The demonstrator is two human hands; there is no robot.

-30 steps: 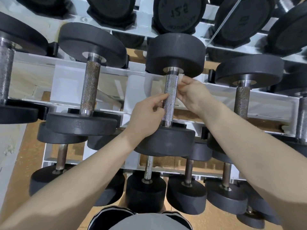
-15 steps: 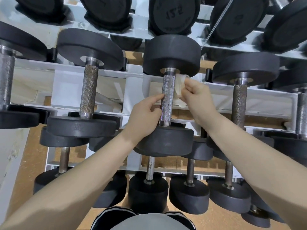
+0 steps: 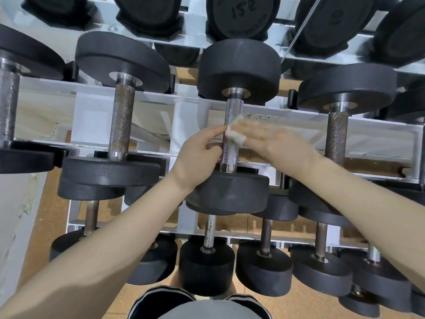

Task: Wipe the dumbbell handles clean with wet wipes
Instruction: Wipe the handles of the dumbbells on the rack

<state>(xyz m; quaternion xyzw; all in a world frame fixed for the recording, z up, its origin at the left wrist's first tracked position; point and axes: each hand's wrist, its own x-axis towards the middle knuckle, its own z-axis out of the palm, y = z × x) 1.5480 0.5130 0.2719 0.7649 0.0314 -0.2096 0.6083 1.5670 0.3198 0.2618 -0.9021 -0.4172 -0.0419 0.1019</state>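
Setting: white steel dumbbell rack (image 3: pixel 299 122) over a wood-grain floor (image 3: pixel 39 217), tiers of black dumbbells.
Dumbbell: centre of the middle tier, its knurled handle (image 3: pixel 232 134) running between both hands.
Left hand (image 3: pixel 197 155): on the handle's left side, fingers curled against the metal, thumb reaching up to the wipe's edge.
Right hand (image 3: pixel 269 139): opposite, fingers straight and flat, motion-blurred, pressing the wipe onto the handle.
Wet wipe (image 3: pixel 234 132): crumpled white wad under the right fingertips, against the handle's right side.
Neighbours: rustier handle (image 3: pixel 120 125) well left of the left hand; another (image 3: pixel 336 137) beyond the right wrist.
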